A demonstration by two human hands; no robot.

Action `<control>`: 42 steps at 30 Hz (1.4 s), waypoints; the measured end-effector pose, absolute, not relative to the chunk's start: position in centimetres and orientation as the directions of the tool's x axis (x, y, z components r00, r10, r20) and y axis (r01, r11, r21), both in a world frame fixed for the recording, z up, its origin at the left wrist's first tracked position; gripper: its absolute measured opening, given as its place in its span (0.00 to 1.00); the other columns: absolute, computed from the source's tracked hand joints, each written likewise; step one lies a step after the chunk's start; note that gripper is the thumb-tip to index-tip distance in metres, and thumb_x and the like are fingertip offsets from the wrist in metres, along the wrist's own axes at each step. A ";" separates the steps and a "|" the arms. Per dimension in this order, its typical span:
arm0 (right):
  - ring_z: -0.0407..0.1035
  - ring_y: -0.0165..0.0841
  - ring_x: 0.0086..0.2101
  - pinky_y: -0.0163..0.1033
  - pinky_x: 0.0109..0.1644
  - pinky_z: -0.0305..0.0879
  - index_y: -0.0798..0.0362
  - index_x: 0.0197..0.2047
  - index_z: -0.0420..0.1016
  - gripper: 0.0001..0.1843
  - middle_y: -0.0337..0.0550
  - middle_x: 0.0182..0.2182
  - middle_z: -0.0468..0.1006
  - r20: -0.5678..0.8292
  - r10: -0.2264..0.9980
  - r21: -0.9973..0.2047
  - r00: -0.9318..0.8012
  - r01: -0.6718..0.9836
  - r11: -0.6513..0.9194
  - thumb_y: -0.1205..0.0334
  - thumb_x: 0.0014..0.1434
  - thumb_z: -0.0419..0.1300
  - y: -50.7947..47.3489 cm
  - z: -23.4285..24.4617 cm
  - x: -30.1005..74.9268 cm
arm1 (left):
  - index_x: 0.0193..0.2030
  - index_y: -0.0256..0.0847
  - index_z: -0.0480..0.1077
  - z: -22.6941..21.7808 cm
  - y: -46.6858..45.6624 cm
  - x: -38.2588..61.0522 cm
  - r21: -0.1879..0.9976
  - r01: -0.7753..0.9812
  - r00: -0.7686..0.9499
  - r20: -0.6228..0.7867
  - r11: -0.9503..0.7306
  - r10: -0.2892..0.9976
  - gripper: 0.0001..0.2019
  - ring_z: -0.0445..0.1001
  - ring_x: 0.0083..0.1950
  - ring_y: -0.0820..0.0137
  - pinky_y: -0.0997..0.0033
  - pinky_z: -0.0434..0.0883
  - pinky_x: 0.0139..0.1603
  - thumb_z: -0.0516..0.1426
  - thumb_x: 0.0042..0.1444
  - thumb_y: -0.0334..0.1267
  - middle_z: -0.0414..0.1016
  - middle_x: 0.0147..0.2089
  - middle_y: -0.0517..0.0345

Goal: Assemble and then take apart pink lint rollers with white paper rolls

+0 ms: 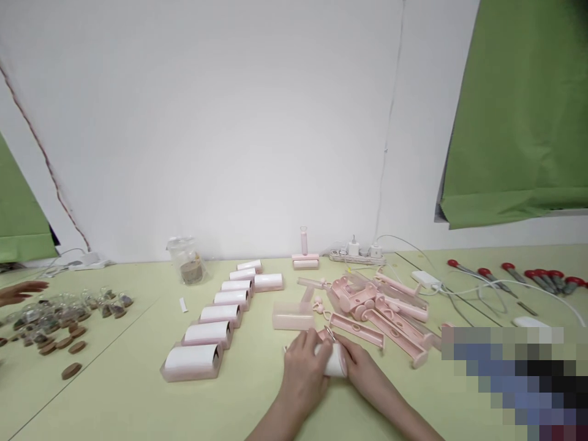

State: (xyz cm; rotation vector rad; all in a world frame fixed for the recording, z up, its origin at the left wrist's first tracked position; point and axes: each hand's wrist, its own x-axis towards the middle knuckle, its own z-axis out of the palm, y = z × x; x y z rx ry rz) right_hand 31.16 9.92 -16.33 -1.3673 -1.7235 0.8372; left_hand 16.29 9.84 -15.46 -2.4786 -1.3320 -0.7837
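Near the front of the table, my left hand (303, 362) and my right hand (361, 362) are both closed around a white lint roller roll (336, 361). Fingers hide much of it; a small metal ring shows at its upper side. Just beyond my left hand lies a clear pink cover (293, 317). Right of it is a heap of pink plastic lint roller frames (362, 300), with one long frame (356, 329) close to my right hand. To the left, several white rolls in pink covers (192, 360) lie in a slanting row.
Assembled pink pieces (305, 260) stand by the wall, beside a power strip (358, 256) with cables. A plastic bag (188, 263) stands at the back left. Another person's hand (21, 291) is over small glass domes (50, 312) and cork discs (71, 370). Red-ended tools (491, 275) lie right.
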 end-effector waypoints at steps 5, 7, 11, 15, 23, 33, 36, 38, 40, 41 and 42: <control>0.62 0.41 0.50 0.43 0.51 0.57 0.58 0.54 0.62 0.28 0.51 0.49 0.69 0.084 0.995 -0.770 -0.046 0.630 0.094 0.52 0.58 0.38 10.0 -16.7 32.5 | 0.42 0.43 0.61 -15.5 9.9 16.0 0.019 0.774 0.507 0.581 -0.633 0.637 0.20 0.67 0.37 0.64 0.68 0.67 0.31 0.53 0.40 0.25 0.67 0.37 0.56; 0.58 0.42 0.52 0.43 0.52 0.55 0.60 0.58 0.54 0.30 0.53 0.53 0.65 0.021 1.000 -0.708 -0.007 0.706 0.020 0.52 0.57 0.38 9.7 -16.6 33.1 | 0.43 0.42 0.60 -14.6 10.6 15.6 0.053 0.764 0.487 0.607 -0.643 0.629 0.19 0.68 0.37 0.64 0.68 0.67 0.31 0.55 0.41 0.28 0.68 0.37 0.56; 0.61 0.45 0.50 0.46 0.49 0.57 0.57 0.59 0.49 0.32 0.55 0.51 0.66 -0.076 0.994 -0.613 0.078 0.782 -0.108 0.46 0.56 0.41 8.9 -14.7 34.6 | 0.46 0.40 0.58 -12.0 12.8 14.3 0.253 0.803 0.262 0.664 -0.540 0.701 0.22 0.70 0.38 0.64 0.69 0.68 0.30 0.57 0.43 0.39 0.70 0.38 0.55; 0.70 0.41 0.36 0.41 0.37 0.62 0.51 0.46 0.59 0.20 0.47 0.35 0.75 0.077 0.997 -0.600 -0.010 0.798 0.054 0.48 0.58 0.40 9.0 -11.2 34.2 | 0.47 0.41 0.59 -10.6 14.9 12.8 0.320 0.859 0.138 0.608 -0.400 0.782 0.19 0.71 0.41 0.63 0.70 0.67 0.32 0.53 0.47 0.39 0.71 0.40 0.55; 0.65 0.32 0.21 0.34 0.26 0.58 0.48 0.37 0.60 0.13 0.33 0.18 0.67 0.210 0.936 -0.719 -0.283 0.604 0.344 0.50 0.58 0.43 12.1 -9.0 27.7 | 0.47 0.43 0.62 -11.8 15.3 11.1 0.249 0.923 0.109 0.562 -0.293 0.820 0.17 0.70 0.42 0.64 0.73 0.64 0.31 0.53 0.48 0.39 0.71 0.39 0.55; 0.64 0.31 0.20 0.32 0.24 0.56 0.49 0.31 0.60 0.09 0.31 0.15 0.66 0.176 0.954 -0.731 -0.244 0.617 0.293 0.55 0.57 0.45 12.5 -10.4 27.0 | 0.42 0.45 0.65 -11.6 14.9 10.5 0.084 0.957 0.204 0.490 -0.279 0.848 0.13 0.69 0.39 0.64 0.74 0.61 0.28 0.54 0.48 0.38 0.70 0.35 0.57; 0.63 0.31 0.18 0.33 0.23 0.54 0.50 0.30 0.62 0.10 0.31 0.14 0.64 0.191 0.966 -0.717 -0.172 0.648 0.258 0.54 0.56 0.46 13.1 -11.0 27.5 | 0.41 0.45 0.65 -11.4 14.6 10.5 0.095 0.955 0.210 0.447 -0.280 0.870 0.12 0.69 0.38 0.64 0.74 0.61 0.28 0.54 0.47 0.38 0.70 0.35 0.56; 0.62 0.31 0.18 0.33 0.23 0.56 0.50 0.32 0.63 0.11 0.32 0.17 0.66 0.232 0.963 -0.752 -0.134 0.603 0.265 0.52 0.56 0.47 13.8 -11.1 28.1 | 0.41 0.45 0.64 -11.3 14.6 10.5 0.135 0.950 0.200 0.431 -0.282 0.880 0.13 0.69 0.39 0.63 0.73 0.62 0.28 0.54 0.47 0.38 0.70 0.36 0.56; 0.65 0.31 0.20 0.35 0.24 0.60 0.52 0.34 0.64 0.14 0.35 0.21 0.68 0.311 0.943 -0.808 -0.118 0.491 0.327 0.50 0.55 0.48 14.7 -10.4 28.6 | 0.44 0.43 0.63 -11.0 14.8 10.6 0.215 0.935 0.166 0.436 -0.282 0.884 0.16 0.69 0.41 0.62 0.72 0.63 0.30 0.55 0.46 0.38 0.70 0.37 0.55; 0.66 0.31 0.22 0.36 0.26 0.62 0.52 0.34 0.64 0.15 0.37 0.23 0.69 0.358 0.928 -0.825 -0.107 0.430 0.368 0.48 0.54 0.49 15.1 -9.7 28.9 | 0.46 0.42 0.62 -10.9 15.1 10.7 0.269 0.920 0.143 0.449 -0.285 0.882 0.18 0.69 0.43 0.62 0.71 0.64 0.32 0.55 0.45 0.38 0.70 0.39 0.54; 0.68 0.33 0.26 0.37 0.30 0.64 0.53 0.35 0.65 0.16 0.39 0.26 0.70 0.405 0.910 -0.832 -0.092 0.375 0.409 0.48 0.53 0.50 15.5 -8.8 29.1 | 0.48 0.41 0.60 -10.6 15.4 10.8 0.326 0.898 0.118 0.467 -0.295 0.876 0.21 0.68 0.44 0.61 0.70 0.65 0.34 0.55 0.44 0.37 0.70 0.41 0.53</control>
